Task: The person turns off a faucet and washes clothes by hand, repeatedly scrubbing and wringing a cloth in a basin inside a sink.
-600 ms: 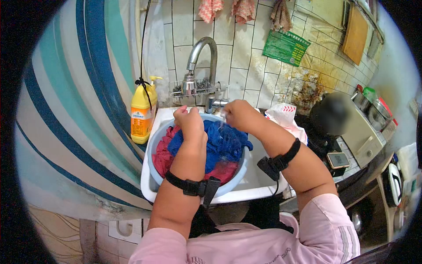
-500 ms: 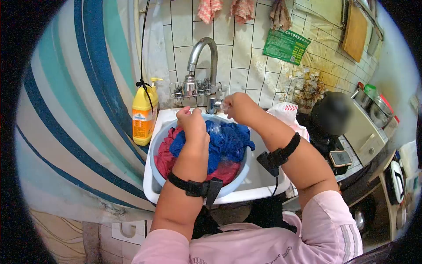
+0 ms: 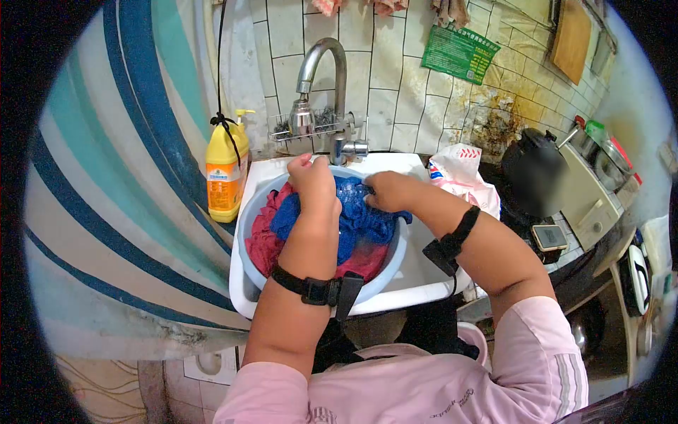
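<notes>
A light-blue basin [image 3: 248, 249] sits in the white sink [image 3: 424, 272], holding bunched wet blue cloth [image 3: 353, 233] and dark red cloth [image 3: 263, 240]. Over the basin's back left, my left hand [image 3: 313, 185] is closed in a fist; what it holds, if anything, is hidden. My right hand [image 3: 388, 191] is at the back right of the basin, its fingers curled on the blue cloth. Behind both hands stands a metal faucet [image 3: 340, 85], its lever [image 3: 359, 148] at the right of its base.
A yellow pump bottle [image 3: 224, 177] hangs by a black cord left of the sink. To the right are a white plastic bag [image 3: 462, 180], a dark pot [image 3: 526, 159] and a phone [image 3: 549, 237]. A wire rack [image 3: 281, 133] with scourers is behind the faucet.
My right hand has come down from the faucet lever to the blue cloth. My left hand stays closed over the basin. The view has shifted slightly.
</notes>
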{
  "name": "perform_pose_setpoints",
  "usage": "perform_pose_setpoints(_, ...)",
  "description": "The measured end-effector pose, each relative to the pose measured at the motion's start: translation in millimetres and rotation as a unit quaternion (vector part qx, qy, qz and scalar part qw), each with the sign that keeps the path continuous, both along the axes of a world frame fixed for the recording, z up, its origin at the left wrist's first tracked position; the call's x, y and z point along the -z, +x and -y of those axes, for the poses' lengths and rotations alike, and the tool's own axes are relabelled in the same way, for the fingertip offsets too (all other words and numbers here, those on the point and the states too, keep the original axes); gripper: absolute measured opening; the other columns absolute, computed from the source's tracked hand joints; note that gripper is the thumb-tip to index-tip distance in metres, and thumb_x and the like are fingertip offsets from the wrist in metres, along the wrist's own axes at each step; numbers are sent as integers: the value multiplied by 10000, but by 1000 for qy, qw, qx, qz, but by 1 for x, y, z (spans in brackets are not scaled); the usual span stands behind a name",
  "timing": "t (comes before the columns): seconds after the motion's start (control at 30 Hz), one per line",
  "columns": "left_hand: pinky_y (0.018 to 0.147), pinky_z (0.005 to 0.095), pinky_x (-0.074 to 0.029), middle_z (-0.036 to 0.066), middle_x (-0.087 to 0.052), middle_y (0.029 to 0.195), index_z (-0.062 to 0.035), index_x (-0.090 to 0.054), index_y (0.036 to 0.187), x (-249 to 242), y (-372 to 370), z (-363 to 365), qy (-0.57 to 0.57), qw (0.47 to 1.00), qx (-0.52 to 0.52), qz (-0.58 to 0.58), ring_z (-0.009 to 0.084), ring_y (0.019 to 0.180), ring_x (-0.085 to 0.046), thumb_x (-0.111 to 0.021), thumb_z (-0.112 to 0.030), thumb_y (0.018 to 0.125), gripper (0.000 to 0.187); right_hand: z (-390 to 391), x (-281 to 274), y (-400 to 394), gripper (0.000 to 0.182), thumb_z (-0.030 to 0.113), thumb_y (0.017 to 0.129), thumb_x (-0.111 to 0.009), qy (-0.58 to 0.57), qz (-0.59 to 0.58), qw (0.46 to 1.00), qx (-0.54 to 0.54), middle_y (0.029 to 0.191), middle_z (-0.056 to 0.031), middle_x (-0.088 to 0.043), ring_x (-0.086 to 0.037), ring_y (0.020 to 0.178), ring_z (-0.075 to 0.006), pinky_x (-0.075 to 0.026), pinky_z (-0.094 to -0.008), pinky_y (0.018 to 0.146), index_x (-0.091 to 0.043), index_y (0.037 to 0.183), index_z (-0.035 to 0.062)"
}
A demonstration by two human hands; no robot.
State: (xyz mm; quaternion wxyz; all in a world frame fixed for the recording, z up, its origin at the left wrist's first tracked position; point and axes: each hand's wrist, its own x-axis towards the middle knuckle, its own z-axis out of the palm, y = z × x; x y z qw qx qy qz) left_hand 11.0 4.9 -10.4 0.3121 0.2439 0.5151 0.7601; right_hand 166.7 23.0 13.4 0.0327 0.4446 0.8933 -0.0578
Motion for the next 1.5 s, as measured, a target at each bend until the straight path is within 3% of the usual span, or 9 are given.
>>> perform_pose_setpoints(0.23, 866, 377, -417, 178, -440, 1143, 1, -477, 1135, 1, 0, -2, -51, 998, 19, -9, 260, 998, -469, -605, -76, 759, 405, -18, 7, 9, 523, 334, 689, -750, -2, 4, 999, -38, 1155, -208, -579, -558, 1072, -372, -459, -454, 885, -599, 1111, 65)
perform_pose_setpoints(0.33, 842, 377, -428, 173, -464, 1112, 10, -481, 1127, -4, 6, 5, -36, 999, 21, 2, 254, 971, -485, -599, -74, 759, 395, -22, 9, 14, 750, 348, 673, -777, -229, -198, 951, -57, 1154, -174, -561, -509, 1131, -297, -406, -408, 947, -421, 1292, 117)
perform_pose_setpoints(0.57, 797, 360, -439, 155, -503, 1050, 20, -511, 1079, 7, 0, -4, -15, 999, 34, -27, 235, 924, -510, -593, -64, 749, 350, -29, 58, 2, 488, 272, 724, -728, 48, -241, 963, -110, 1008, -184, -562, -544, 993, -398, -443, -452, 875, -535, 1155, 150)
perform_pose_setpoints(0.63, 784, 358, -440, 152, -510, 1037, 18, -515, 1070, 7, 2, -5, -8, 999, 26, -26, 234, 910, -514, -593, -60, 744, 344, -8, 31, 5, 325, 170, 674, -709, 46, -311, 939, -143, 906, -161, -552, -547, 923, -377, -450, -450, 826, -592, 974, 122)
perform_pose_setpoints(0.73, 767, 352, -442, 146, -521, 1016, 15, -520, 1057, 4, 5, -2, 4, 1000, 20, -24, 231, 887, -520, -595, -53, 736, 337, 5, 17, 8, 205, 108, 582, -694, -30, -220, 904, -365, 847, -85, -582, -556, 911, -326, -454, -438, 758, -617, 771, 111)
perform_pose_setpoints(1.1, 748, 316, -434, 101, -532, 969, -8, -517, 1033, -8, 8, 11, 9, 998, 58, -6, 191, 858, -514, -594, -48, 736, 309, 33, 55, -24, 359, 180, 603, -734, 42, 141, 915, -376, 929, -56, -678, -585, 948, -331, -472, -444, 794, -731, 962, 187)
perform_pose_setpoints(1.3, 741, 324, -439, 86, -553, 912, -10, -554, 1014, 16, -4, -12, 3, 991, 124, -59, 198, 848, -529, -602, -98, 742, 290, 21, 1, 0, 256, 124, 719, -737, -201, -131, 949, -203, 886, -72, -699, -644, 794, -212, -504, -329, 728, -717, 972, 89)
perform_pose_setpoints(1.4, 778, 380, -464, 108, -597, 1010, -50, -582, 1104, -5, 7, 4, -119, 932, 334, -77, 236, 890, -556, -569, -317, 863, 359, 7, -5, 11, 200, 53, 774, -703, -222, -447, 866, 3, 855, -68, -682, -616, 741, -139, -496, -287, 672, -687, 962, -13)
perform_pose_setpoints(1.5, 855, 433, -452, 142, -595, 1149, -54, -550, 1231, -3, 29, 14, -217, 921, 317, -71, 281, 989, -563, -510, -516, 896, 572, 4, -16, 20, 196, -7, 778, -673, -248, -551, 789, 111, 840, -98, -670, -624, 722, -156, -517, -290, 661, -662, 972, -32)
